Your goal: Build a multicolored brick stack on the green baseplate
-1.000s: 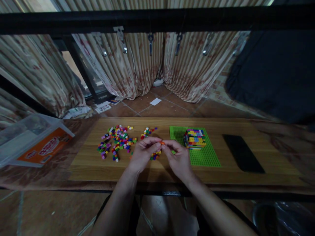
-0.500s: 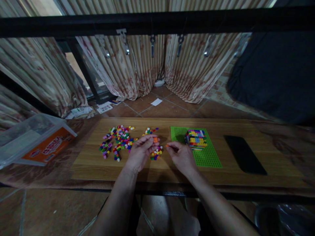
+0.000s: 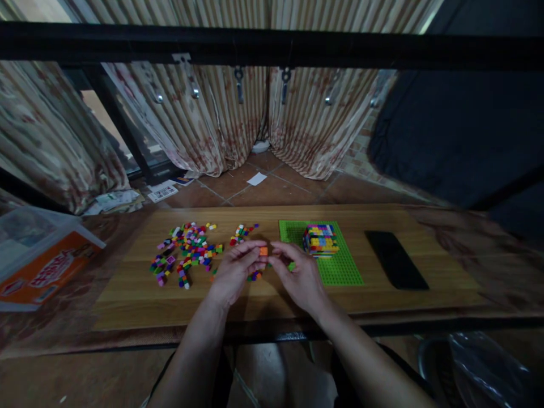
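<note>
My left hand [image 3: 235,271] pinches a small orange brick [image 3: 264,250] at its fingertips above the wooden board [image 3: 127,283]. My right hand [image 3: 297,276] is curled close beside it, fingertips almost meeting the left ones at the orange brick; what it holds is hidden. Under the hands lies a small cluster of coloured bricks [image 3: 254,276]. To the right, a multicoloured brick block [image 3: 320,239] stands on a green baseplate [image 3: 340,271].
A pile of loose coloured bricks [image 3: 187,252] lies left of the hands, with a smaller group [image 3: 241,232] behind them. A black phone [image 3: 395,259] lies right of the baseplate. A clear plastic box with an orange label [image 3: 34,263] sits far left.
The hands parted half a second ago, each with an orange piece, and have come together again. The view has shifted, so everything sits further left in the picture.
</note>
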{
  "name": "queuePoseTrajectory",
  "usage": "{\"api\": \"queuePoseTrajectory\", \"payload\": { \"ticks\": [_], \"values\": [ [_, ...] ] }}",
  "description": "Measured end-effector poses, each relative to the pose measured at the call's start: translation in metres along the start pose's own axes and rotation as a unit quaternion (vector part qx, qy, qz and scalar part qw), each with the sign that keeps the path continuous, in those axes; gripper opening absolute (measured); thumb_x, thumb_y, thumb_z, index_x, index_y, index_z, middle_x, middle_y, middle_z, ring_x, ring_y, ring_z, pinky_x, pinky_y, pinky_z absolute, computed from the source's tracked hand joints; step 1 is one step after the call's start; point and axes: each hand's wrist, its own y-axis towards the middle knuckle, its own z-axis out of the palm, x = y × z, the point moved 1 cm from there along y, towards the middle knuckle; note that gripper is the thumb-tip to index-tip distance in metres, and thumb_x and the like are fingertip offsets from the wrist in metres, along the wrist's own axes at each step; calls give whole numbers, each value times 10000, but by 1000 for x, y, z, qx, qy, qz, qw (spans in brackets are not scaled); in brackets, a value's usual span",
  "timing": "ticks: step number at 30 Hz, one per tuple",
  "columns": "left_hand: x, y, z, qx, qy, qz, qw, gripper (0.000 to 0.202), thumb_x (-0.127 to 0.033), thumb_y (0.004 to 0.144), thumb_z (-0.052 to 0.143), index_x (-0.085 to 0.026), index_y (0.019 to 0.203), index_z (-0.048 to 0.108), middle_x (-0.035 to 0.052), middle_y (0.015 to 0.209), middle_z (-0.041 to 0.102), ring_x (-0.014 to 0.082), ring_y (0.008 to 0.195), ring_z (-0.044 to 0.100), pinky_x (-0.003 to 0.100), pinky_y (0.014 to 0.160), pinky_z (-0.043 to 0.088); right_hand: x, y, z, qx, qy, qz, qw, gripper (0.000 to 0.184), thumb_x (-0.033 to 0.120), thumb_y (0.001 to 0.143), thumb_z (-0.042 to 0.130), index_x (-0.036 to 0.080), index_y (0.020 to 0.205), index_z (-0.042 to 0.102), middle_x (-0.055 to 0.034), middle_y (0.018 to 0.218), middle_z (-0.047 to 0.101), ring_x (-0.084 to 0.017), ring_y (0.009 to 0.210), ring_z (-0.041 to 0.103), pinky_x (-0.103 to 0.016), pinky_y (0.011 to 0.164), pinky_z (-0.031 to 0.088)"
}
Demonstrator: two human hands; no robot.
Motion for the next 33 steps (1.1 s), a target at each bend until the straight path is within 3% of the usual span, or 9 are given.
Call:
{"api": "queuePoseTrajectory", "payload": {
  "ticks": [8,11,15,18,27,33],
  "values": [
    [10,0,21,37,44,-23,998,301,-290,657,813,-167,918,728,40,824,726,106,703,652,210,670,501,2,-4,-21,14,5,-6,1000,160,233,883,570,246,991,688,-31,923,694,-163,853,644,-297,782,494],
    [13,0,28,42,54,-37,997,329,-317,659,809,-167,940,725,61,888,729,123,732,661,229,682,499,-12,-5,-50,-20,5,17,1000,149,286,873,590,251,975,694,-31,951,702,-176,888,649,-318,812,495],
    [16,4,31,26,70,-39,996,331,-346,658,806,-159,921,730,75,914,726,118,715,647,229,671,483,-46,-4,-100,-146,20,73,986,218,384,823,643,210,937,708,-56,952,714,-201,874,663,-339,798,515],
    [17,6,30,26,86,-39,995,330,-343,662,804,-154,923,733,71,882,723,113,705,632,225,666,471,-66,-3,-123,-155,-39,110,981,274,415,796,654,183,925,723,-78,931,722,-227,869,667,-361,796,514],
    [19,7,28,33,115,-42,992,316,-339,671,796,-159,923,733,73,898,721,121,720,632,234,676,465,-64,4,-112,-100,-102,112,983,258,330,826,582,186,972,738,-82,946,735,-226,871,674,-354,792,515],
    [17,8,27,33,111,-39,992,324,-344,662,800,-158,919,735,80,898,725,123,720,633,233,672,464,-72,2,-115,-116,-77,142,980,338,396,778,637,169,1012,727,-77,910,735,-212,790,665,-339,730,515]
  ]
}}
